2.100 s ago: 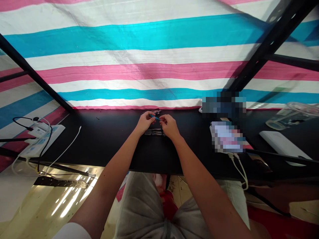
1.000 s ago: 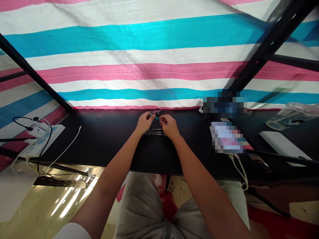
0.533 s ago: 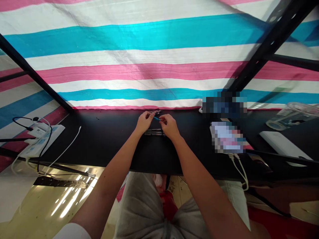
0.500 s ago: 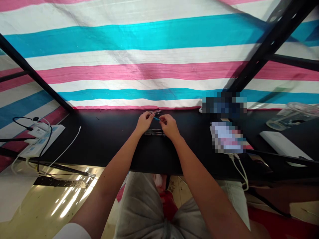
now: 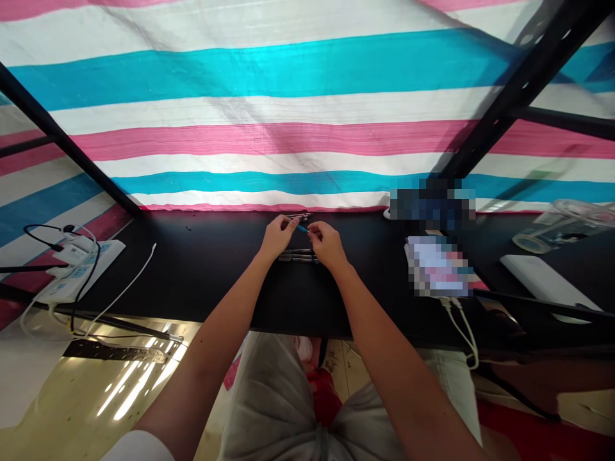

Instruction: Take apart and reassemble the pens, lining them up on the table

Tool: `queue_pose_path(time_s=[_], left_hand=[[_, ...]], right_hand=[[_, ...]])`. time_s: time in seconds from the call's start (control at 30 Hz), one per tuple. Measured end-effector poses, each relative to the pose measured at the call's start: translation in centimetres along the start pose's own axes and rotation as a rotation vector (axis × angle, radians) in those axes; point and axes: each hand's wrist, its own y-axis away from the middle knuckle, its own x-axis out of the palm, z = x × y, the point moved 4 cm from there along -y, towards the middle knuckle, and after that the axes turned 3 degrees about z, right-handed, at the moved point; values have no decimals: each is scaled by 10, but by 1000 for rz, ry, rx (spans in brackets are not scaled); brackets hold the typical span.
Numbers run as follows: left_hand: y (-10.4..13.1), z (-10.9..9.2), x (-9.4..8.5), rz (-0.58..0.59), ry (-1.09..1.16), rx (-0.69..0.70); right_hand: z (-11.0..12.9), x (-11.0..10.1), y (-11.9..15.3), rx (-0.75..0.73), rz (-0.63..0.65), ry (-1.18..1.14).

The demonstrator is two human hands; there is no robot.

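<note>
My left hand (image 5: 276,235) and my right hand (image 5: 327,243) meet over the far middle of a black table (image 5: 202,269). Between their fingertips they pinch a small, thin blue piece (image 5: 302,228); its exact shape is too small to tell. Just under the hands lies a row of several dark slim parts (image 5: 298,256) on the table. A few more small metal parts (image 5: 298,216) lie by the table's far edge, beyond my fingers.
A white power strip (image 5: 72,272) with black and white cables lies at the left end. A blurred-out device (image 5: 437,264) with white cables, a white flat object (image 5: 542,278) and a clear plastic container (image 5: 562,224) sit to the right. A striped cloth (image 5: 288,115) hangs behind.
Almost nothing differs. Both hands stay at the same spot with the blue piece between them; only the fingers shift slightly.
</note>
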Motion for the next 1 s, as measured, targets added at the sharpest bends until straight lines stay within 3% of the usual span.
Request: queue_pose_path(time_s=[0.1,0.23,0.43,0.57,0.73,1.0], left_hand=[[-1,1,1,68,-9,5],[-2,-2,7,176,200,43],[-1,-1,2,35,193,-41],[-1,1,1,66,34,-24],[-2,3,4,94,100,-47],[1,-1,-1,32,56,-57]], right_hand=[[-1,0,1,30,12,-8],[-3,0,2,92,21,-21],[-1,0,3,101,33,-21],[2,1,3,48,29,40],[1,1,1,-15,18,120],[1,1,1,-54,48,125]])
